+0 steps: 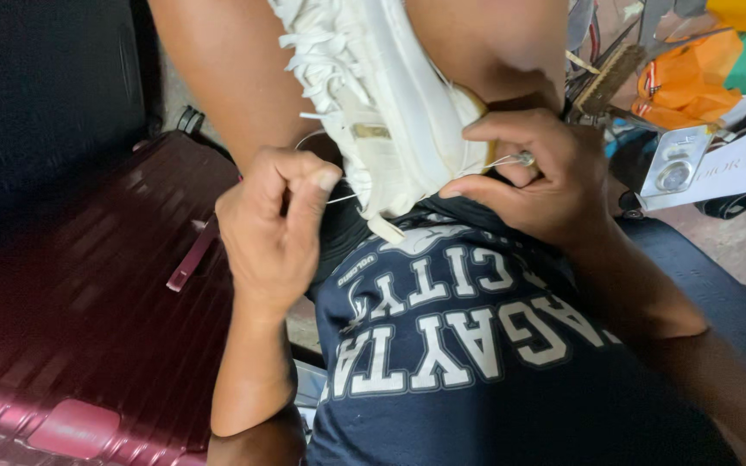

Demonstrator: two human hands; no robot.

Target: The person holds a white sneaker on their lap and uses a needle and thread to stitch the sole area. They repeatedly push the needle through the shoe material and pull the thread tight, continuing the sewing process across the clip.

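i see a closed maroon suitcase (88, 328) at eight o'clock, contents hidden. the white shoe (382, 103) sits at twelve o'clock, wedged between the knees. my left hand (274, 224) is clenched, pinching thread (343, 198); my right hand (537, 177) pinches a needle (520, 159) at the sole. clutter crowds two o'clock.

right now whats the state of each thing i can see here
white laced sneaker: held between the knees, sole edge toward the hands
thin white thread: pulled taut from the sneaker
left hand: fist closed, gripping the thread
right hand: fingers pinching at the sole edge
dark red ribbed suitcase: shut, lying flat
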